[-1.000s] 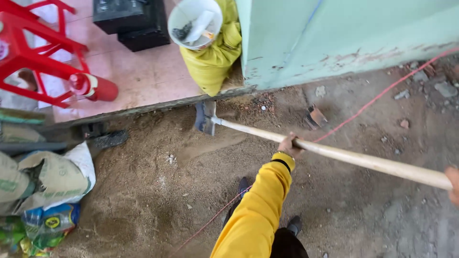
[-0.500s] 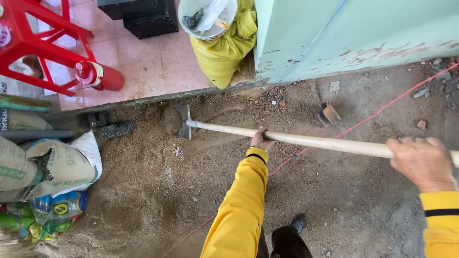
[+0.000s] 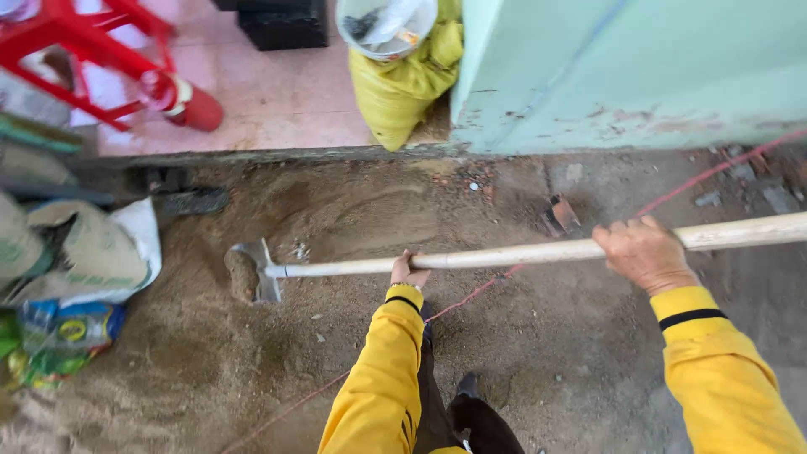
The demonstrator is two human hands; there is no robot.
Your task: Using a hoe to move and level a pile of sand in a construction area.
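shovel (image 3: 252,273) swung left | left hand (image 3: 408,271), right hand (image 3: 644,254) grip handle

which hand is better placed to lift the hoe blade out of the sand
Probably the left hand: it grips the wooden handle nearer the hoe blade, which sits in the sand. The right hand holds farther back toward the handle's end, better suited to steadying.

- We see a sandy dirt ground (image 3: 353,219), with a raised pink tiled floor (image 3: 277,92) behind it.
- On the sand lie a shovel blade (image 3: 250,273), a red string (image 3: 471,294), a brick fragment (image 3: 561,215) and sacks (image 3: 84,252) at left.
- On the tiles stand a yellow sack (image 3: 399,84) and a red stool (image 3: 101,50).
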